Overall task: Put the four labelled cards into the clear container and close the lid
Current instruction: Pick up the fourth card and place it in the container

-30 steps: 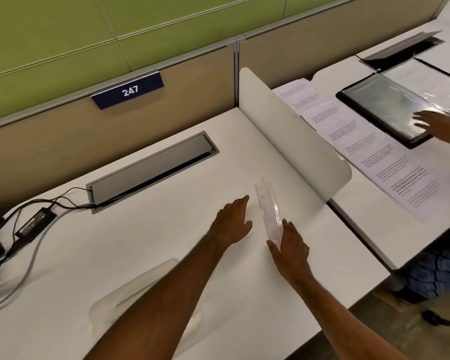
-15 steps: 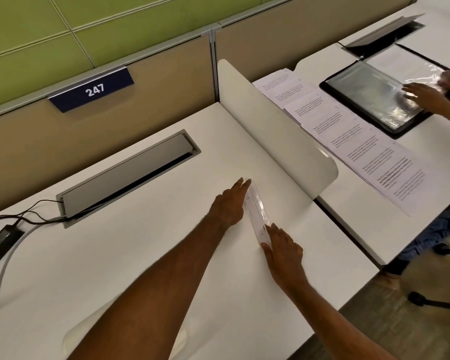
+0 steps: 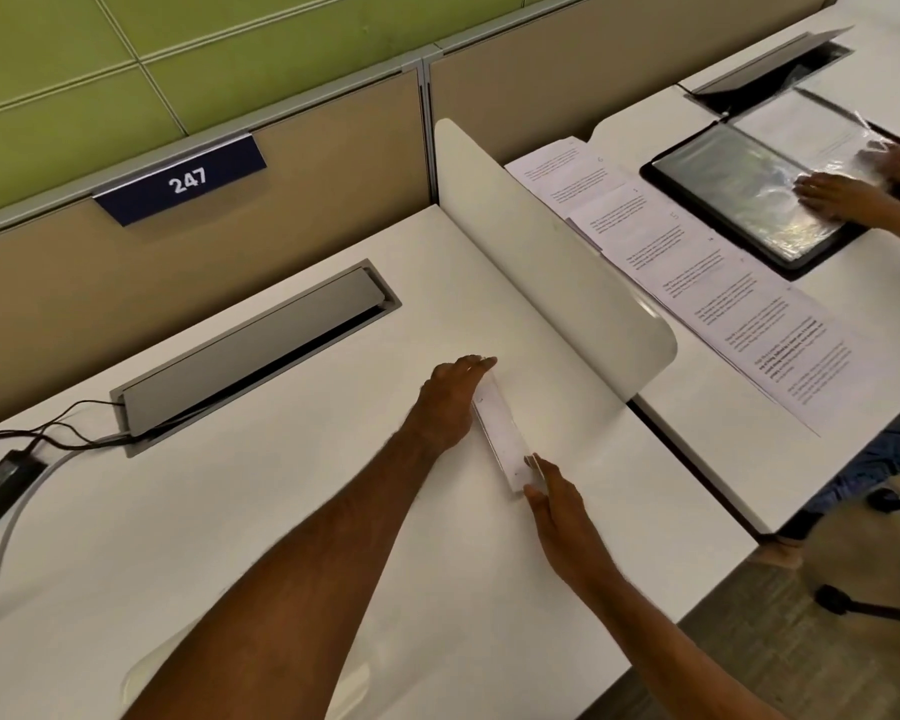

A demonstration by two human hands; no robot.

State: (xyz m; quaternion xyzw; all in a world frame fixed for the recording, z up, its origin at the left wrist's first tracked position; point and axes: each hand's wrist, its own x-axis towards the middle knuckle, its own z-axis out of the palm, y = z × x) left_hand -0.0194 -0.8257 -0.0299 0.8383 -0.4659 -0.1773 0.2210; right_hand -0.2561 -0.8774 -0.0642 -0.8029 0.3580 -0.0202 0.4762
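A long, narrow clear container [image 3: 501, 431] lies on the white desk [image 3: 261, 511], running from far-left to near-right. My left hand [image 3: 450, 400] rests against its far end and left side, fingers curled over the top. My right hand [image 3: 554, 504] presses fingertips on its near end. Something white shows through the clear plastic; I cannot tell whether it is cards. No loose cards are in view. Whether the lid is fully down I cannot tell.
A white divider panel [image 3: 546, 252] stands just right of the container. A grey cable hatch [image 3: 250, 350] and a power adapter with cables [image 3: 1, 480] lie at the left. On the neighbouring desk, another person's hands [image 3: 842, 192] handle a black folder [image 3: 749, 194] beside printed sheets [image 3: 697, 283].
My left hand moved right from beside the container until it lies against its far end. My right hand stays at the near end. The camera has shifted.
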